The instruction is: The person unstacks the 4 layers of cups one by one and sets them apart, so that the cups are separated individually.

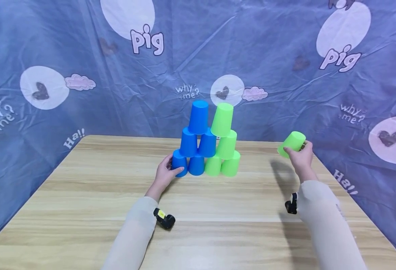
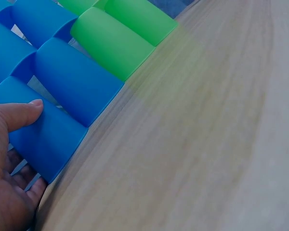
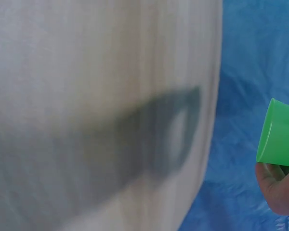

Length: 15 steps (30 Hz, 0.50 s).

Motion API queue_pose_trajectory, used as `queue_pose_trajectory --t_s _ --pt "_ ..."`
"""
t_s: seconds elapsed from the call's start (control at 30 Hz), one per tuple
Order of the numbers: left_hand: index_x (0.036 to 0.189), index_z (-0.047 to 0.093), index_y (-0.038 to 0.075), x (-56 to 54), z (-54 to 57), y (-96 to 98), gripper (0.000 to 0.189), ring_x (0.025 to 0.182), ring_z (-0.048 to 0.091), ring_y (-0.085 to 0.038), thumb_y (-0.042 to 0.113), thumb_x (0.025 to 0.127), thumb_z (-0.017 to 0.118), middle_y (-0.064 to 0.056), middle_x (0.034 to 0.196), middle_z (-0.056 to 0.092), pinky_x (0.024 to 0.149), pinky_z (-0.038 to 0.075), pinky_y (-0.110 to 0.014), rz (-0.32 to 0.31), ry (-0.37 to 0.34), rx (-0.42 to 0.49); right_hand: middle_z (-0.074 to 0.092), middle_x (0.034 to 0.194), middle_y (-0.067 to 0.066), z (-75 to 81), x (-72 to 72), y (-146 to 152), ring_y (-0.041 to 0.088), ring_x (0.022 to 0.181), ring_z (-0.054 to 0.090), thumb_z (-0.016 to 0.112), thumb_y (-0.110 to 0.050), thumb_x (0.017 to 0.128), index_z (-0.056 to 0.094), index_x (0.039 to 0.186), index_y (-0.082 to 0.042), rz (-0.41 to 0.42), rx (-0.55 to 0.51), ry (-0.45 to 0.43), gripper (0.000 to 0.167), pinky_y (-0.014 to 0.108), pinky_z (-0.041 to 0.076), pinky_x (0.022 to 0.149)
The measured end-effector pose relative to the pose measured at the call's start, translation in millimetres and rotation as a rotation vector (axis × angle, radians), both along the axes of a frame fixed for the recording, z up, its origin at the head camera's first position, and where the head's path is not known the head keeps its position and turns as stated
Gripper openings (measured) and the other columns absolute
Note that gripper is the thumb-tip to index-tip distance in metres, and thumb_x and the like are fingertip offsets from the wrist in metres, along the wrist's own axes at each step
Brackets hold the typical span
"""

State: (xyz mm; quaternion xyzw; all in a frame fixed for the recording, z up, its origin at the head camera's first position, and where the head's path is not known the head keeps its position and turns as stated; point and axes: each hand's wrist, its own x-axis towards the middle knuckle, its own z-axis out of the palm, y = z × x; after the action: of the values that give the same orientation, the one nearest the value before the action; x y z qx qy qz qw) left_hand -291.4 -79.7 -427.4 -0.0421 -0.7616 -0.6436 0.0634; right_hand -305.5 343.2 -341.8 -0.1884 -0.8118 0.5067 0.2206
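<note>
Blue and green plastic cups stand upside down in a stack three tiers high on the table. My left hand [image 1: 164, 175] grips the leftmost bottom blue cup [image 2: 50, 139], thumb across its front and fingers round its far side. Beside it in the bottom row are another blue cup [image 1: 196, 165] and two green cups. A green cup [image 1: 230, 145] ends the middle row at the right, after two blue ones. On top stand a blue cup [image 1: 198, 117] and a green cup [image 1: 222, 120]. Over the table's right side, my right hand [image 1: 301, 156] holds a tilted green cup [image 1: 294, 141] in the air.
The wooden table [image 1: 214, 210] ends just behind the stack, and its right edge lies near my right hand. A blue printed cloth [image 1: 170, 67] hangs behind and at both sides. My right arm and its cup cast a shadow [image 3: 154, 134] on the tabletop.
</note>
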Motion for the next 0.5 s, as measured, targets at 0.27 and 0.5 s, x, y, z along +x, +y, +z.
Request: queue_pose_trajectory --t_s 0.27,0.5 --pt "0.13 0.035 0.005 0.2 0.5 2.7 0.062 0.117 0.035 -0.029 0.013 0.077 0.065 -0.015 0.129 0.038 0.095 0.028 -0.042 0.003 0.001 0.003 0.026 0.133 0.02 -18.4 10.9 9.1 0.032 0.118 0.028 0.059 -0.015 0.078 0.011 0.135 -0.005 0.003 0.003 -0.071 0.075 0.038 0.024 0.097" --pt "0.13 0.036 0.007 -1.1 -1.8 2.4 0.061 0.117 0.034 -0.029 0.014 0.078 0.065 -0.014 0.129 0.038 0.095 0.028 -0.043 0.006 -0.004 -0.005 0.026 0.131 0.025 -33.9 15.4 12.7 0.038 0.117 0.027 0.059 -0.016 0.079 0.012 0.133 0.0 -0.002 0.052 -0.144 0.073 0.044 0.022 0.097"
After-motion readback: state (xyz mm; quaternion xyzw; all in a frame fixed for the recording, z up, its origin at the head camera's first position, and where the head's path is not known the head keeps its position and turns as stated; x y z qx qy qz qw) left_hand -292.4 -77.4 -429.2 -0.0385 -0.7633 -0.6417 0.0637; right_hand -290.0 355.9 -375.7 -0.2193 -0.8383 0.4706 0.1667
